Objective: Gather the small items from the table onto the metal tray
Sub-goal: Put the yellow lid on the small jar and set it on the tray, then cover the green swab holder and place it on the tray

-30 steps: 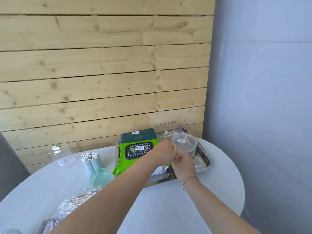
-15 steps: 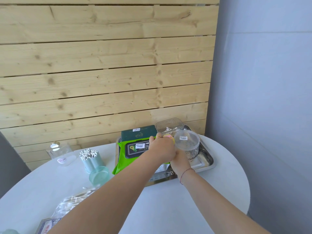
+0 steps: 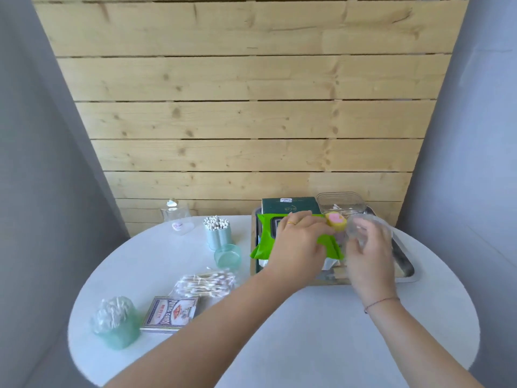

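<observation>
The left hand (image 3: 300, 245) lies fingers spread and flat on the green wipes pack (image 3: 265, 247), hiding much of the metal tray (image 3: 405, 264), whose near-left floor cannot be made out. At 3 o'clock of it the right hand (image 3: 369, 256) grips a clear round container (image 3: 366, 228), blurred, seemingly above the tray beside a yellow-pink item (image 3: 336, 219). At 9 o'clock, the cotton swab bag (image 3: 205, 284), card box (image 3: 170, 313) and teal cup (image 3: 228, 254) lie on the white table (image 3: 307, 331), whose near half is bare.
</observation>
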Demonstrator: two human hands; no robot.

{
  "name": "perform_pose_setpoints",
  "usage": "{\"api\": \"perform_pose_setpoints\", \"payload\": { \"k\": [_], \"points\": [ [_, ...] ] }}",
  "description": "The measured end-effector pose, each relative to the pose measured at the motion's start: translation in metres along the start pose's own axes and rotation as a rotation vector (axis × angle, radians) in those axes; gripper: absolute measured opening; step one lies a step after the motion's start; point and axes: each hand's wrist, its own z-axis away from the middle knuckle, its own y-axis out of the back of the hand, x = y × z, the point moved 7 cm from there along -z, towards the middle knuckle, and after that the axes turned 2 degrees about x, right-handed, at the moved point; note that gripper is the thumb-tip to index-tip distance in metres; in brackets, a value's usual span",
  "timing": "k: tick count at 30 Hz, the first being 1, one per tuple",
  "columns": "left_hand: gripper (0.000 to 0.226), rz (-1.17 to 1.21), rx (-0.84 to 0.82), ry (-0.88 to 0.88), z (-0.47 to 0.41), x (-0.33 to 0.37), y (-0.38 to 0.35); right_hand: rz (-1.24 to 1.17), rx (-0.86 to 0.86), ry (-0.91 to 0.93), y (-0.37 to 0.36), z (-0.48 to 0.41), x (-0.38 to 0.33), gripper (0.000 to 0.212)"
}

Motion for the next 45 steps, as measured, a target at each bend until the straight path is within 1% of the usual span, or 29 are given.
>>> {"api": "perform_pose_setpoints", "payload": {
  "k": [1, 2, 3, 5, 7, 9, 10, 12, 15, 18, 20, 22, 24, 26, 29, 31, 33, 36, 38, 39, 40, 42, 44, 45],
  "points": [
    [0.046, 0.005, 0.071, 0.012, 0.014, -0.012, 0.015, 0.033, 0.043, 0.144, 0.002, 0.010, -0.023, 0.027],
    [0.045, -0.001, 0.118, 0.052, 0.030, -0.029, 0.029, 0.057, 0.018, 0.274, -0.006, 0.023, -0.043, 0.027],
    [0.044, -0.005, 0.147, 0.111, 0.042, -0.047, 0.041, 0.076, -0.061, 0.362, -0.019, 0.035, -0.059, 0.026],
    [0.040, -0.008, 0.177, 0.274, 0.064, -0.086, 0.062, 0.088, -0.312, 0.439, -0.059, 0.056, -0.078, 0.022],
    [0.037, 0.005, 0.185, 0.469, 0.079, -0.128, 0.078, 0.128, -0.567, 0.428, -0.103, 0.077, -0.089, 0.023],
    [0.040, 0.071, 0.186, 0.648, 0.085, -0.166, 0.088, 0.225, -0.747, 0.349, -0.144, 0.087, -0.089, 0.036],
    [0.045, 0.114, 0.175, 0.730, 0.087, -0.184, 0.092, 0.261, -0.799, 0.296, -0.163, 0.090, -0.090, 0.045],
    [0.060, 0.200, 0.121, 0.847, 0.084, -0.211, 0.092, 0.296, -0.827, 0.185, -0.195, 0.088, -0.093, 0.057],
    [0.079, 0.342, 0.058, 0.922, 0.069, -0.233, 0.082, 0.336, -0.770, 0.014, -0.225, 0.080, -0.085, 0.074],
    [0.097, 0.416, 0.053, 0.955, 0.054, -0.244, 0.070, 0.412, -0.729, -0.088, -0.239, 0.078, -0.069, 0.089],
    [0.108, 0.458, 0.040, 0.961, 0.044, -0.251, 0.059, 0.423, -0.711, -0.143, -0.247, 0.077, -0.059, 0.090],
    [0.115, 0.470, 0.008, 0.943, 0.035, -0.254, 0.048, 0.414, -0.717, -0.189, -0.253, 0.078, -0.051, 0.085],
    [0.117, 0.480, 0.012, 0.917, 0.029, -0.257, 0.041, 0.412, -0.715, -0.198, -0.255, 0.078, -0.045, 0.073],
    [0.114, 0.506, 0.051, 0.904, 0.028, -0.259, 0.038, 0.399, -0.701, -0.189, -0.255, 0.077, -0.045, 0.064],
    [0.114, 0.541, 0.123, 0.928, 0.031, -0.258, 0.042, 0.392, -0.664, -0.152, -0.248, 0.076, -0.051, 0.055],
    [0.102, 0.546, 0.161, 0.938, 0.034, -0.252, 0.053, 0.396, -0.628, -0.088, -0.236, 0.075, -0.063, 0.053],
    [0.081, 0.493, 0.180, 0.910, 0.043, -0.239, 0.078, 0.406, -0.591, -0.003, -0.220, 0.078, -0.080, 0.052],
    [0.058, 0.392, 0.218, 0.767, 0.065, -0.215, 0.128, 0.374, -0.556, 0.132, -0.198, 0.084, -0.111, 0.059],
    [0.048, 0.377, 0.224, 0.694, 0.094, -0.205, 0.162, 0.305, -0.623, 0.157, -0.193, 0.096, -0.127, 0.066],
    [0.051, 0.390, 0.194, 0.658, 0.111, -0.203, 0.175, 0.262, -0.691, 0.145, -0.194, 0.103, -0.133, 0.068],
    [0.060, 0.412, 0.144, 0.630, 0.127, -0.204, 0.185, 0.224, -0.770, 0.135, -0.196, 0.111, -0.137, 0.068],
    [0.091, 0.427, 0.051, 0.602, 0.167, -0.208, 0.200, 0.216, -0.928, 0.182, -0.203, 0.130, -0.146, 0.068],
    [0.124, 0.457, -0.016, 0.639, 0.203, -0.220, 0.197, 0.278, -1.046, 0.264, -0.211, 0.146, -0.150, 0.071],
    [0.134, 0.473, -0.048, 0.657, 0.221, -0.224, 0.194, 0.300, -1.096, 0.295, -0.215, 0.157, -0.155, 0.073]
  ]
}}
